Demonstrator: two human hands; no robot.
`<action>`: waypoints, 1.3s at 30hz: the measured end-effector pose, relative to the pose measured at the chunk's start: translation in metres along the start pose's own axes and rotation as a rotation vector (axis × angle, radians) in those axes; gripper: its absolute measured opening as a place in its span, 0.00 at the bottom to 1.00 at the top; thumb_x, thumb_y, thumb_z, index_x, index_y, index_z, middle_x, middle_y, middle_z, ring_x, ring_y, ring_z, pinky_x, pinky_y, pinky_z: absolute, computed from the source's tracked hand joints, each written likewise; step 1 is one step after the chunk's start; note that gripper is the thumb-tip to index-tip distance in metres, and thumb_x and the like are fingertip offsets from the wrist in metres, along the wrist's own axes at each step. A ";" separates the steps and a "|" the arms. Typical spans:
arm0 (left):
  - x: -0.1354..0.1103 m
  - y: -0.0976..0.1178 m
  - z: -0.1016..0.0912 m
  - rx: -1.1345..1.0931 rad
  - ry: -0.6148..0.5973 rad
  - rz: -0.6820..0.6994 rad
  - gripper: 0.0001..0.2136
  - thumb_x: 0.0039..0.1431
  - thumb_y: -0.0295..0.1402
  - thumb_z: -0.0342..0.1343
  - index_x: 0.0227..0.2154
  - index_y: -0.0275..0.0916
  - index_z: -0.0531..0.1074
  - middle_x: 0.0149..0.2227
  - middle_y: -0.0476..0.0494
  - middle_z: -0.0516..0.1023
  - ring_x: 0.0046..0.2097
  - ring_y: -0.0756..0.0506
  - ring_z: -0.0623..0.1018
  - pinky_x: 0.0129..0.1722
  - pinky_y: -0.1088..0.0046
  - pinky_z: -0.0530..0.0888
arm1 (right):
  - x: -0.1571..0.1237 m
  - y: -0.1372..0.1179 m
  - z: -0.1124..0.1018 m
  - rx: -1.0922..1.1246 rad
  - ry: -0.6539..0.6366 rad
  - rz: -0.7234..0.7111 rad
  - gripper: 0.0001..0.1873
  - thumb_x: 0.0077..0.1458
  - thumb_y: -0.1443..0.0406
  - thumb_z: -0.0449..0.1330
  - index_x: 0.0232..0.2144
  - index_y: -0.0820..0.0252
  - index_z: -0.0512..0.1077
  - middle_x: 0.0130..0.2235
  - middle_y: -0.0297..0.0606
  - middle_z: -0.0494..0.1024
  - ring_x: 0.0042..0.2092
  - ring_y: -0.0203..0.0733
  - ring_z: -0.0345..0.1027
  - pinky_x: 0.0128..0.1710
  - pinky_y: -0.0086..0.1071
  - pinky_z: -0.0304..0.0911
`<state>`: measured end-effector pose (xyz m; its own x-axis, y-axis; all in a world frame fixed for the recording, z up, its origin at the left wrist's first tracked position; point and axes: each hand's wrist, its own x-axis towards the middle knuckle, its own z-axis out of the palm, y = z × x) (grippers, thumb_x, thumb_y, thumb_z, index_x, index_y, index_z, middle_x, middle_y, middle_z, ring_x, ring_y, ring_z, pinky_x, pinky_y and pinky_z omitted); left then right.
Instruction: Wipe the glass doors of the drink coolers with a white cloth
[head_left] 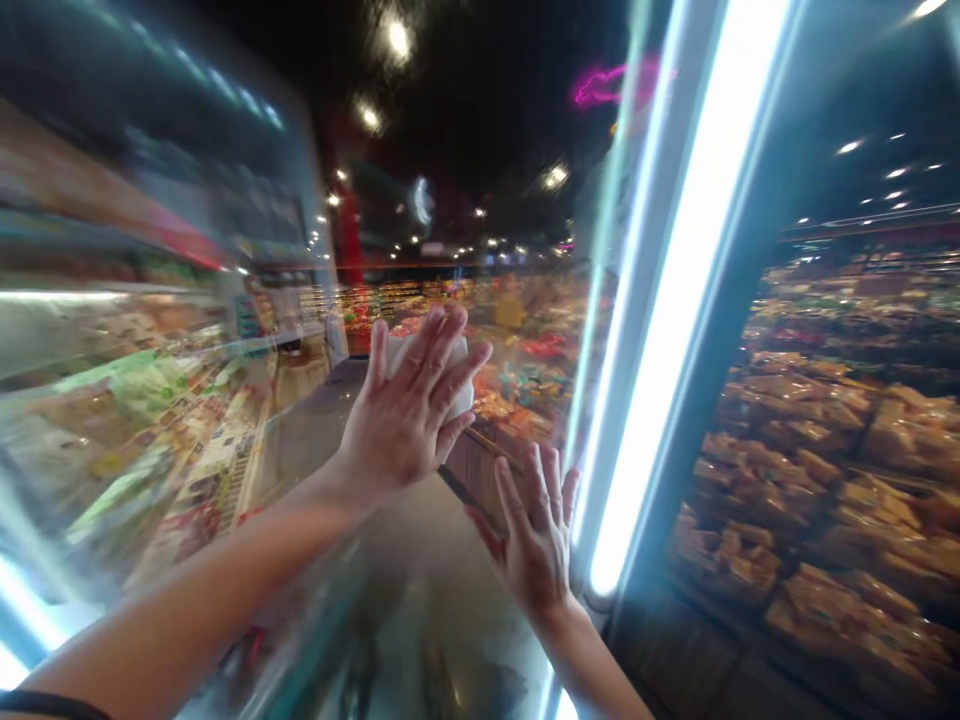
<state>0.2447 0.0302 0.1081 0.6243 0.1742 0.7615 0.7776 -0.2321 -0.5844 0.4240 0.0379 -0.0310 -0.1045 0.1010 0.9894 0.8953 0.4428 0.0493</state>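
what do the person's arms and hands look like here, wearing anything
Both forearms are bare, with no sleeves in view and no gloves on either hand. The left hand and right hand show no rings that I can make out, though the picture is blurred. A thin dark band circles the left arm near the bottom edge of the view. No watch shows.

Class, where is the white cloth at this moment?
In the head view, the white cloth sits centre frame, pressed flat against the glass door under the left hand, above and left of the right hand.
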 end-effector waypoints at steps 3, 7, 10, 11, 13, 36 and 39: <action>-0.001 -0.001 -0.001 0.024 -0.003 0.086 0.35 0.69 0.47 0.49 0.73 0.39 0.48 0.76 0.37 0.46 0.77 0.38 0.36 0.73 0.44 0.33 | -0.001 0.000 0.000 0.010 0.011 0.014 0.46 0.63 0.61 0.64 0.74 0.53 0.45 0.75 0.48 0.46 0.75 0.57 0.39 0.70 0.64 0.47; -0.018 -0.014 -0.001 0.034 -0.045 0.363 0.31 0.69 0.47 0.49 0.71 0.46 0.54 0.76 0.48 0.46 0.77 0.44 0.37 0.75 0.54 0.37 | -0.004 0.001 0.000 -0.005 -0.030 -0.015 0.44 0.64 0.60 0.63 0.74 0.51 0.45 0.75 0.48 0.48 0.75 0.57 0.38 0.70 0.64 0.47; -0.003 -0.037 -0.010 0.008 -0.015 0.263 0.32 0.70 0.43 0.48 0.73 0.43 0.48 0.76 0.42 0.46 0.77 0.42 0.39 0.74 0.50 0.35 | -0.004 0.003 0.000 -0.010 -0.033 -0.026 0.44 0.64 0.61 0.63 0.74 0.50 0.45 0.74 0.49 0.50 0.75 0.60 0.39 0.69 0.66 0.48; 0.002 -0.042 -0.012 -0.004 0.005 0.196 0.33 0.70 0.42 0.48 0.73 0.40 0.45 0.76 0.38 0.45 0.77 0.40 0.40 0.74 0.47 0.34 | -0.003 0.004 0.000 -0.011 -0.028 -0.025 0.44 0.64 0.61 0.63 0.74 0.50 0.45 0.74 0.49 0.50 0.75 0.61 0.40 0.69 0.67 0.48; 0.001 -0.046 -0.014 -0.021 0.014 0.128 0.36 0.70 0.44 0.49 0.74 0.38 0.42 0.76 0.34 0.45 0.77 0.37 0.41 0.73 0.44 0.35 | 0.004 0.004 0.000 -0.013 -0.025 -0.023 0.45 0.63 0.61 0.63 0.74 0.49 0.45 0.75 0.49 0.49 0.75 0.62 0.40 0.68 0.69 0.48; -0.074 -0.100 -0.028 0.057 0.040 -0.166 0.38 0.69 0.42 0.48 0.74 0.39 0.36 0.76 0.33 0.35 0.76 0.34 0.37 0.73 0.41 0.38 | 0.099 -0.033 0.004 0.030 0.028 -0.085 0.44 0.63 0.59 0.64 0.73 0.46 0.48 0.74 0.46 0.52 0.75 0.65 0.39 0.68 0.73 0.43; -0.091 -0.101 -0.027 0.022 -0.040 0.098 0.38 0.68 0.47 0.51 0.74 0.42 0.40 0.75 0.41 0.47 0.77 0.42 0.40 0.75 0.51 0.37 | 0.102 -0.040 0.006 0.023 0.014 -0.095 0.43 0.63 0.60 0.63 0.73 0.43 0.49 0.75 0.44 0.51 0.74 0.66 0.41 0.68 0.73 0.42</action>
<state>0.1075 0.0117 0.1056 0.6996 0.1896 0.6890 0.7138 -0.2291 -0.6618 0.3750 0.0361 0.0667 -0.1824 0.0450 0.9822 0.8714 0.4702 0.1403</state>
